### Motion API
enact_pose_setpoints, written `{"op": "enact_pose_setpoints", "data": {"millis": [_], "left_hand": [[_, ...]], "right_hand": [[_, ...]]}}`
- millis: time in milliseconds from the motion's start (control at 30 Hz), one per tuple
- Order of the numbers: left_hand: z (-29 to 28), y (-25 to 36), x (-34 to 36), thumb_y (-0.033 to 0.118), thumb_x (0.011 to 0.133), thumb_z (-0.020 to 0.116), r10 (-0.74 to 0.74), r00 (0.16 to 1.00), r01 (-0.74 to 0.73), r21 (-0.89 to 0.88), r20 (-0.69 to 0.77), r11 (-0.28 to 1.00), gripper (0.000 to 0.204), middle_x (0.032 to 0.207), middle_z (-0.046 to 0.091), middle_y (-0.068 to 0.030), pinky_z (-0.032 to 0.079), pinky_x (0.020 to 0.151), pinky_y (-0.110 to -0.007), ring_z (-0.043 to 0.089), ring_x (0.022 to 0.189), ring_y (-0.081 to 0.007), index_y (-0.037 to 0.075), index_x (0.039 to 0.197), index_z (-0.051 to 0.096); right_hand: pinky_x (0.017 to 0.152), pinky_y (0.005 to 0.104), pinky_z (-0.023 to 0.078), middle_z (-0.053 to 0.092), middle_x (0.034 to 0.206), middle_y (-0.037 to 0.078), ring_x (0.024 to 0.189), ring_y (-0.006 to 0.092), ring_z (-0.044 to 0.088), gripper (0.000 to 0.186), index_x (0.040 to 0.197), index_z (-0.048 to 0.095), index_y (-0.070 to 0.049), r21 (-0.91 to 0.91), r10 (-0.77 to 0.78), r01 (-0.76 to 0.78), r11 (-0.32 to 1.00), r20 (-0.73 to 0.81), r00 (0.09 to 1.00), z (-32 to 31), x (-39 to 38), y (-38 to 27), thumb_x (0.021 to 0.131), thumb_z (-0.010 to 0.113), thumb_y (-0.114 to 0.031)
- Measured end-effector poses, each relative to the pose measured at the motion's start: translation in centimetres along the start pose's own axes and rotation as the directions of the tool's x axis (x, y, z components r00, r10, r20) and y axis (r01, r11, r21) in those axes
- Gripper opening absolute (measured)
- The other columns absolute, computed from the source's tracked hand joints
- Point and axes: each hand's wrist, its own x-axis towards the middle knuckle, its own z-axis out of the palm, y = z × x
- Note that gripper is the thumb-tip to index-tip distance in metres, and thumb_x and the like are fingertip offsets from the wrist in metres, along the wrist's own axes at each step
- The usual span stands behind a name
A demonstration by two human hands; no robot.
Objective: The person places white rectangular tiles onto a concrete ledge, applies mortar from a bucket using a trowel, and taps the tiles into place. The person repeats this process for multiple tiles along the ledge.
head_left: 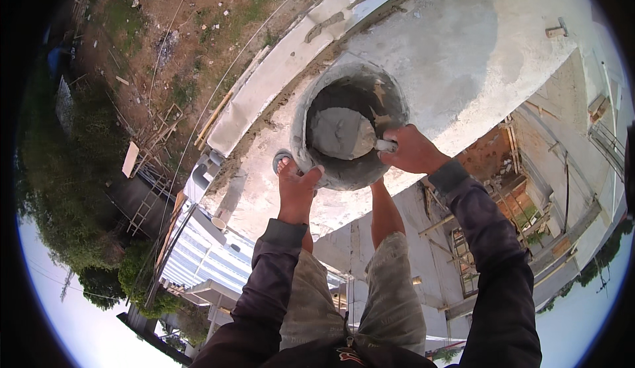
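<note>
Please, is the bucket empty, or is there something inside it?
Not empty: grey mortar shows inside the bucket. I cannot tell how deep it is.

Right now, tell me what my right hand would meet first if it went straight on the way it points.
Past the white handle it grips, your right hand would probably meet the grey mortar in the bucket first, though depth is unclear and it might pass above.
</note>
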Motion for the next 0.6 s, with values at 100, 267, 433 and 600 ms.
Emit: {"op": "enact_pose_setpoints", "data": {"millis": [100,267,433,600], "left_hand": [[-1.0,-3.0,-1.2,-0.001,0.085,0.066,-0.076,0.997,0.070,-0.180,-0.025,0.981,0.034,0.106,0.067,-0.0052,0.050,0.079,-0.028,0.062,0.090,-0.0117,-0.003,0.118,0.061],[-2.6,-7.0,-4.5,-0.002,0.085,0.064,-0.180,0.972,0.159,-0.144,-0.153,0.977,0.043,0.116,0.064,-0.0064,0.050,0.090,-0.030,0.062,0.102,-0.0149,-0.004,0.127,0.055],[-1.9,-10.7,-5.8,-0.001,0.085,0.065,-0.131,0.985,0.086,-0.332,-0.115,0.939,0.038,0.111,0.066,-0.0046,0.050,0.087,-0.029,0.063,0.098,-0.0130,-0.003,0.123,0.058],[-1.9,-13.2,-4.3,0.001,0.087,0.065,-0.205,0.978,0.184,-0.317,-0.035,0.930,0.026,0.104,0.068,-0.0029,0.049,0.080,-0.027,0.062,0.090,-0.0095,-0.002,0.112,0.063]], "right_hand": [[0.061,0.0408,0.050,0.060,0.063,0.017,0.059,0.0237,0.061,0.027,0.083,0.064,0.005,0.200,-0.120,0.130,0.971,-0.061,0.991,-1.4,-0.7,0.8,0.081,0.074,-0.020],[0.049,0.0308,0.040,0.048,0.057,0.004,0.052,0.0086,0.043,0.023,0.074,0.054,0.001,-0.010,-0.080,0.080,0.997,-0.246,0.966,-8.9,4.3,2.2,0.087,0.066,-0.015],[0.082,0.0449,0.055,0.071,0.093,0.021,0.091,0.0389,0.067,0.036,0.110,0.069,-0.004,-0.576,-0.297,-0.033,0.816,-0.469,0.832,-13.0,13.8,1.6,0.080,0.068,-0.024],[0.088,0.0452,0.054,0.069,0.110,0.013,0.102,0.0332,0.066,0.035,0.116,0.067,-0.007,-0.752,-0.416,0.030,0.658,-0.330,0.847,-7.5,18.7,-1.5,0.084,0.069,-0.021]]}}
